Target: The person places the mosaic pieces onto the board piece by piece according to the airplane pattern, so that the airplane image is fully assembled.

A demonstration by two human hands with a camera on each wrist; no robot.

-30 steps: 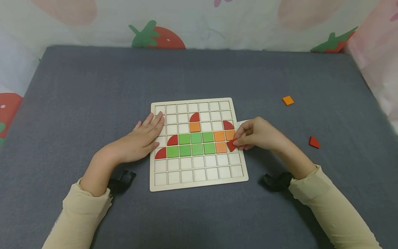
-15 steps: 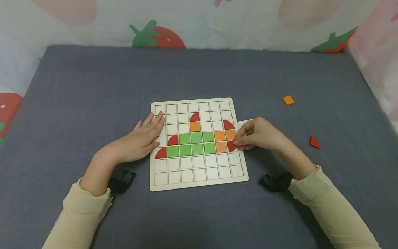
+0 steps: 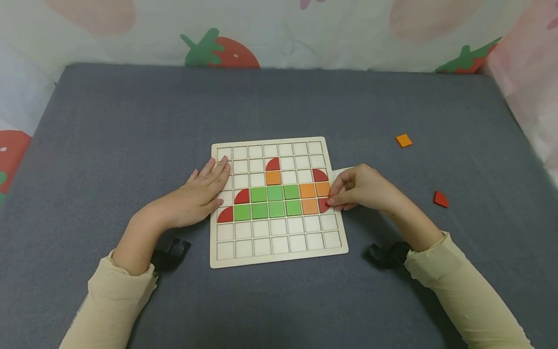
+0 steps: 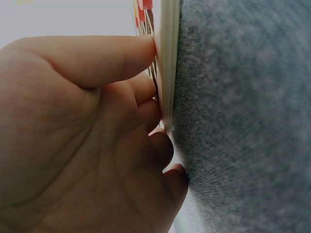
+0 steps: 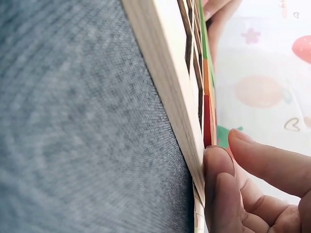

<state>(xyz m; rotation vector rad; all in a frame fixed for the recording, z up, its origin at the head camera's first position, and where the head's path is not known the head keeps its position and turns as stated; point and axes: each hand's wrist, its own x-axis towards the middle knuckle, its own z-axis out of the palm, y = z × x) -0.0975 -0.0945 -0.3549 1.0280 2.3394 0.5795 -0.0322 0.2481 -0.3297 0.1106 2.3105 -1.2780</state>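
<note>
Near the middle of the cloth-covered table lies a square wooden grid board (image 3: 279,261) with green, orange and red tiles in its cells. My left hand (image 3: 198,199) is spread over its left edge, fingers reaching onto the grid. At the right edge, my right hand (image 3: 357,189) touches a red quarter-circle tile (image 3: 323,205), which lies flat in a cell beside an orange square tile (image 3: 310,207). The right wrist view shows fingertips (image 5: 218,158) against the tile's end and the thumb raised a little above the board. My right fingers cover part of this tile.
To the right of the board are a loose orange square tile (image 3: 404,140) and another red quarter-circle tile (image 3: 441,199). A pale card (image 3: 340,171) sticks out from under the board's right edge. A strawberry-print curtain (image 3: 340,36) hangs behind the table.
The red quarter-circle tile in my right fingers has gone from tilted over the cell to lying flat in it. My left hand and the board have stayed put.
</note>
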